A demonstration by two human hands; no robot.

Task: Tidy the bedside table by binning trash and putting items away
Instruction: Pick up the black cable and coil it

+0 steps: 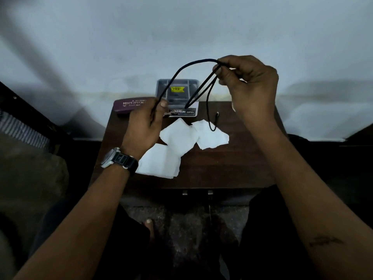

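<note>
A thin black cable [182, 69] is stretched in loops above the dark wooden bedside table [222, 168]. My left hand [144, 126], with a wristwatch, pinches one end of it near the table's back left. My right hand [249, 85] is raised higher and grips the folded loops; the cable's free end with a small plug [217, 114] dangles down to the tabletop. Three white tissues [179, 138] lie spread on the table under the hands.
A clear plastic box [177, 93] with a yellow label stands at the table's back edge against the white wall. A maroon spectacle case [129, 105] lies to its left, overhanging the table. A bed edge is at far left. My knees and a foot show below.
</note>
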